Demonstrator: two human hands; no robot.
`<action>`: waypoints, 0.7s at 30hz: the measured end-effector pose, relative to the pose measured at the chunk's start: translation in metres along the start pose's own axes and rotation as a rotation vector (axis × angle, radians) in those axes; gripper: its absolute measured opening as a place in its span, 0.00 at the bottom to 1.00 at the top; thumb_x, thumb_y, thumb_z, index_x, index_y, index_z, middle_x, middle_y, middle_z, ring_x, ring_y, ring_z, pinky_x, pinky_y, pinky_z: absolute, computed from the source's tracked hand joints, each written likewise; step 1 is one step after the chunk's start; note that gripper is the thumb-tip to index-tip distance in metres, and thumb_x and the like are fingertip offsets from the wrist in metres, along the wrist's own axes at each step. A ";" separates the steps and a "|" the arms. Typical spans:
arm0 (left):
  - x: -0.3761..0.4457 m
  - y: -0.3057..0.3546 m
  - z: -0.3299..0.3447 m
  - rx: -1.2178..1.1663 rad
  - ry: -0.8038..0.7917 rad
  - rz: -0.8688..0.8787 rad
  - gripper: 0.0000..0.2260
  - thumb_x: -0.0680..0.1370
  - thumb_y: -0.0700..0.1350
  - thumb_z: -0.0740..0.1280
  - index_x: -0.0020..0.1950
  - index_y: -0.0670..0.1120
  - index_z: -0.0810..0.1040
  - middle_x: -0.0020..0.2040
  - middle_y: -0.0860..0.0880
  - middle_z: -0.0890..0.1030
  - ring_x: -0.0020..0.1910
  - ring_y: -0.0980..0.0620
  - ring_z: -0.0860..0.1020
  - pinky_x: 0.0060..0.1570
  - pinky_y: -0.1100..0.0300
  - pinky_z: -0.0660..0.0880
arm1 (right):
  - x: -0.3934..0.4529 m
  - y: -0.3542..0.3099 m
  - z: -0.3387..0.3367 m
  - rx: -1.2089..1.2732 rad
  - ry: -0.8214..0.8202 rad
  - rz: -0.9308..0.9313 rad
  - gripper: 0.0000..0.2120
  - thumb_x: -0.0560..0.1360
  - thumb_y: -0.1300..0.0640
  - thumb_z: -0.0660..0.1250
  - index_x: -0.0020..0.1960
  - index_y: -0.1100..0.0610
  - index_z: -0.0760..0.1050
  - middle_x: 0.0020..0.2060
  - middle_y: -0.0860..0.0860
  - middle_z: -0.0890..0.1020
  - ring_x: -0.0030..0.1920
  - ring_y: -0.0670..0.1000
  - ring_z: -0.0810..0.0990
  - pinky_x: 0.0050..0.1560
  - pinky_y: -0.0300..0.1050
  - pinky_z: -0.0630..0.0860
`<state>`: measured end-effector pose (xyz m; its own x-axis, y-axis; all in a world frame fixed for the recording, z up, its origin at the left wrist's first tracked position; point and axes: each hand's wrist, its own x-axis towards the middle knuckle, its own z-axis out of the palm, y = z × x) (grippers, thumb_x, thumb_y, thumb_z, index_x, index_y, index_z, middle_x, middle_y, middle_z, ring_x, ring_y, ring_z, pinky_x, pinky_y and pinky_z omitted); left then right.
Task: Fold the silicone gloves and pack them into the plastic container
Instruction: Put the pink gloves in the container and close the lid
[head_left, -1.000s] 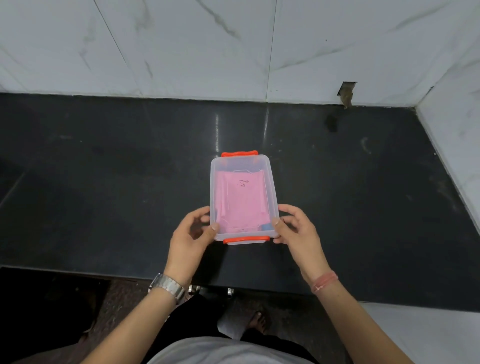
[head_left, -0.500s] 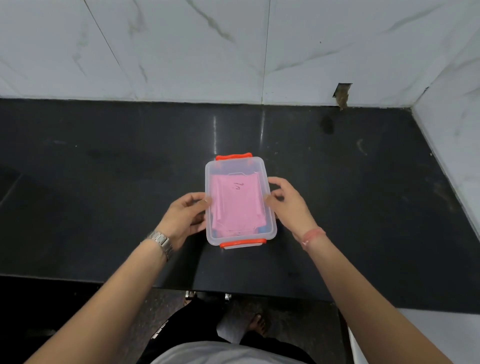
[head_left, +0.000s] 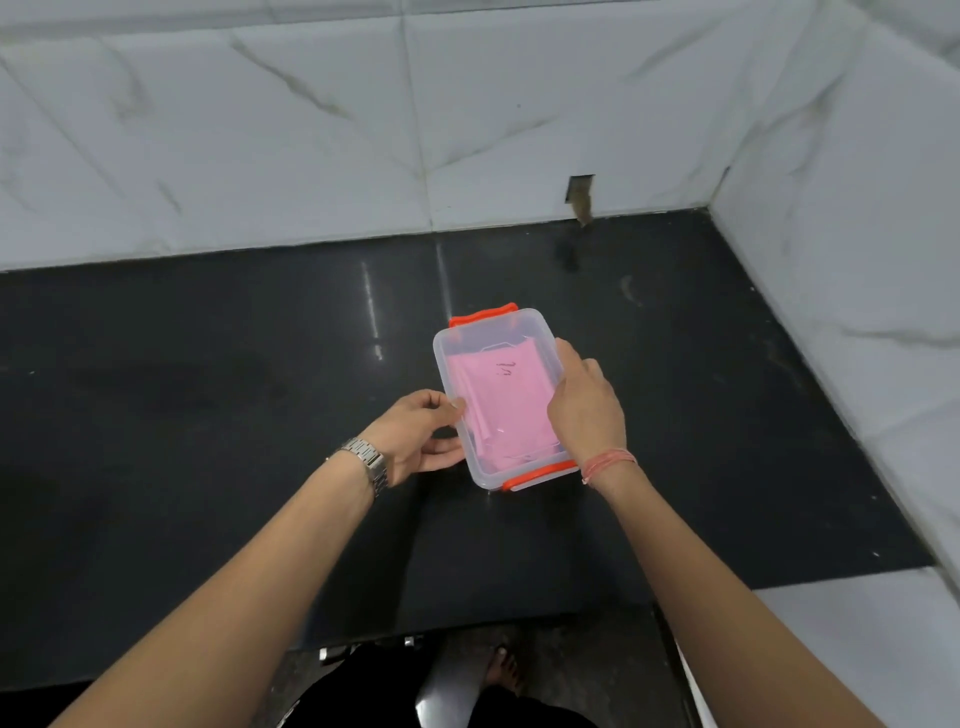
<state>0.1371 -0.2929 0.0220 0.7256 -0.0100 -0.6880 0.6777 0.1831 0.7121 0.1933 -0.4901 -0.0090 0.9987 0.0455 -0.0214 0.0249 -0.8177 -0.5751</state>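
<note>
Pink folded silicone gloves (head_left: 501, 410) are lying packed inside the lidded clear plastic container (head_left: 457, 348); left hand (head_left: 415, 439) and right hand (head_left: 587, 402) fingers are clasping its sides.

**Container between both hands, mid-tabletop**

From my feed, the plastic container (head_left: 498, 332) sits on the tabletop (head_left: 208, 415), a little right of centre and well short of the back wall (head_left: 311, 130). The folded gloves (head_left: 506, 410) lie flat inside it. One clip handle (head_left: 483, 314) is on its far end, another (head_left: 543, 475) on its near end. My left hand (head_left: 415, 439) touches the container's left side; my right hand (head_left: 587, 405) rests against its right rim. A side wall (head_left: 857, 234) runs along the tabletop's right edge and meets the back wall in the far right corner. A wall opening (head_left: 579, 195) sits behind the container, just above the tabletop.
</note>
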 end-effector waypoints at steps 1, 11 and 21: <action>0.005 0.003 0.011 0.016 -0.017 -0.004 0.04 0.79 0.43 0.66 0.50 0.45 0.72 0.48 0.46 0.84 0.42 0.49 0.85 0.37 0.55 0.82 | 0.003 0.009 -0.007 -0.020 0.016 0.008 0.18 0.80 0.55 0.59 0.69 0.47 0.64 0.53 0.51 0.76 0.48 0.51 0.77 0.46 0.48 0.78; 0.046 0.025 0.107 0.127 -0.151 -0.060 0.04 0.78 0.44 0.66 0.50 0.46 0.73 0.48 0.46 0.84 0.40 0.48 0.85 0.35 0.54 0.82 | 0.026 0.081 -0.067 -0.125 0.101 0.105 0.19 0.80 0.55 0.59 0.71 0.48 0.64 0.55 0.53 0.78 0.46 0.51 0.78 0.50 0.48 0.78; 0.068 0.039 0.174 0.238 -0.181 -0.096 0.07 0.79 0.44 0.66 0.56 0.46 0.74 0.55 0.43 0.82 0.47 0.45 0.84 0.40 0.52 0.83 | 0.044 0.123 -0.109 -0.157 0.075 0.208 0.21 0.79 0.60 0.57 0.70 0.47 0.63 0.55 0.56 0.79 0.49 0.57 0.80 0.48 0.53 0.79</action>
<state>0.2334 -0.4578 0.0273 0.6518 -0.1952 -0.7329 0.7375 -0.0623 0.6725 0.2447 -0.6508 0.0084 0.9834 -0.1705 -0.0618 -0.1803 -0.8841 -0.4311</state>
